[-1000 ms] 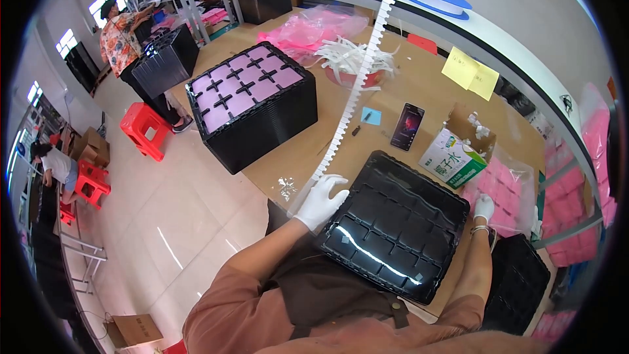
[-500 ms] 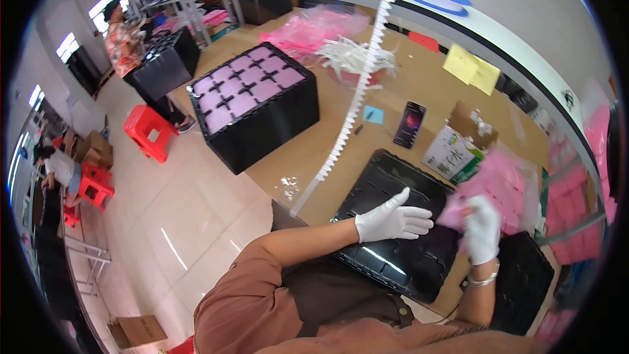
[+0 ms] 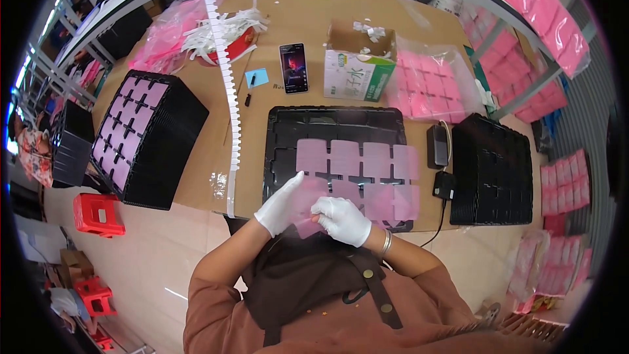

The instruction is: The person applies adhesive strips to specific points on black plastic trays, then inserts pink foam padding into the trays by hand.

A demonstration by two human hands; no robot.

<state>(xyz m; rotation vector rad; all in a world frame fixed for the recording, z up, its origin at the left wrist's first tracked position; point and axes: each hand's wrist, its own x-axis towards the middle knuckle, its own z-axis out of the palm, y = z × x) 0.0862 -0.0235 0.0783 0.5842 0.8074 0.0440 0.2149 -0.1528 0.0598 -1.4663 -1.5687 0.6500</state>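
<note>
Head view: black tray seemingly holds pink packets.

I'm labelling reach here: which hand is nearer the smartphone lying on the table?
Left. The left hand lies below the smartphone, nearly in line; the right hand sits lower and further right.

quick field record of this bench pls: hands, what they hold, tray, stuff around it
left hand: white glove, on the near left edge of the pink sheet
right hand: white glove, gripping the same near edge
held item: translucent pink sheet of joined square pockets, spread over the tray
tray: black moulded tray on a brown table
left of tray: black crate with pink-filled cells; long white toothed strip
behind tray: phone, open carton, bag of pink packs
right of tray: stack of black trays
</note>
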